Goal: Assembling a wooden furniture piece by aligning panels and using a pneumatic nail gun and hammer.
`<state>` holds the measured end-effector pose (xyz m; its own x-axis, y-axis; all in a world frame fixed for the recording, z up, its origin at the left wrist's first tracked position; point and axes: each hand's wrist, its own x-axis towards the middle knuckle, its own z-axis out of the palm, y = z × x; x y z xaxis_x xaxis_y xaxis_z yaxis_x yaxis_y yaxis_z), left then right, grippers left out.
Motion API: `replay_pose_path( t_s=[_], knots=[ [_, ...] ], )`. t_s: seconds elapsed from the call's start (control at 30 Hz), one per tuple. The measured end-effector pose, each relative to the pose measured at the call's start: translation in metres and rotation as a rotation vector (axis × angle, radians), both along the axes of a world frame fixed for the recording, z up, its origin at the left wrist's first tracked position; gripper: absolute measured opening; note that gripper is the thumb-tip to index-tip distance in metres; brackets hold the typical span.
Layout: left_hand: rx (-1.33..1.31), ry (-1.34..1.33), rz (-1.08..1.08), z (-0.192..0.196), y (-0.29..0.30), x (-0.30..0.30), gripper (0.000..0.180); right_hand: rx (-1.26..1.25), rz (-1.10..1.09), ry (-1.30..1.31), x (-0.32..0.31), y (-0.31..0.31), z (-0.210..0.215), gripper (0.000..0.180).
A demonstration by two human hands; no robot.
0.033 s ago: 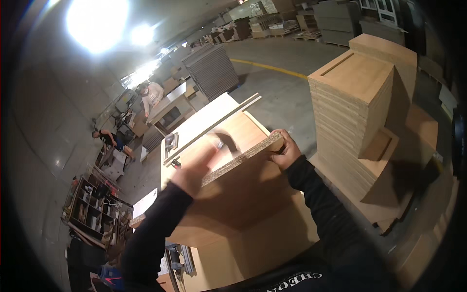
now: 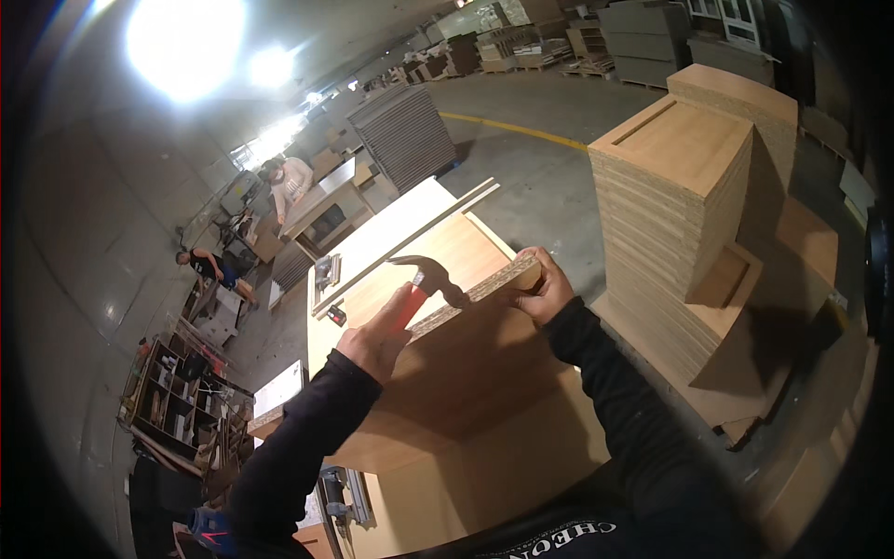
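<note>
A hammer (image 2: 430, 279) with a red handle and dark metal head was held in the left hand (image 2: 377, 340), fingers closed around the handle. The head was raised just above the upper edge of a chipboard panel (image 2: 475, 296) standing on its edge. The right hand (image 2: 540, 289) was closed on the far end of that edge, fingers wrapped over the top, thumb on the near side. The raw edge of the panel was seen as speckled; its faces were a wood-tone laminate.

The panel was set on a larger laminated board (image 2: 447, 410) lying flat on a workbench (image 2: 372, 247). A pale strip (image 2: 410, 242) was lying along the bench beyond it, with a small metal tool (image 2: 326, 272) beside it.

To the right, a tall stack of similar panels (image 2: 670, 214) was noted on the concrete floor (image 2: 540, 177). In the far left background, two other people (image 2: 289, 182) were seen at another bench. A shelf unit (image 2: 172, 401) of small items was recorded at lower left.
</note>
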<state>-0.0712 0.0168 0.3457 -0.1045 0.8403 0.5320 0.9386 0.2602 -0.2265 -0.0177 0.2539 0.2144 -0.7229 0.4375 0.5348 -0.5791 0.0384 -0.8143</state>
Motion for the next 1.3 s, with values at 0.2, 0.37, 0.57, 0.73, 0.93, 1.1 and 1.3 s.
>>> replay_pose_path(
  t_s=[0.2, 0.37, 0.57, 0.73, 0.93, 1.1, 1.3],
  knots=[
    [0.180, -0.802, 0.209, 0.032, 0.011, 0.007, 0.050, -0.041, 0.041, -0.101, -0.001, 0.004, 0.000, 0.061],
    [0.209, -1.013, 0.264, 0.026, 0.029, -0.004, 0.047, 0.019, 0.033, -0.096, -0.004, 0.010, -0.011, 0.064],
    [-0.088, -0.710, 0.346, 0.033, 0.043, 0.023, 0.052, -0.080, 0.122, -0.045, -0.002, 0.005, -0.006, 0.060],
    [0.288, -0.975, 0.042, 0.042, 0.069, 0.009, 0.054, 0.084, -0.020, -0.066, 0.001, 0.011, -0.010, 0.055],
    [-0.096, -0.263, -0.068, 0.011, 0.061, 0.000, 0.056, 0.089, 0.026, 0.108, -0.010, 0.006, -0.020, 0.053],
    [0.178, -0.816, 0.132, 0.052, 0.102, 0.040, 0.052, 0.020, -0.022, -0.054, -0.002, 0.024, -0.030, 0.055],
    [-0.070, -0.639, 0.193, -0.005, 0.033, 0.001, 0.060, 0.023, 0.246, -0.023, -0.018, -0.003, -0.020, 0.049]
  ],
)
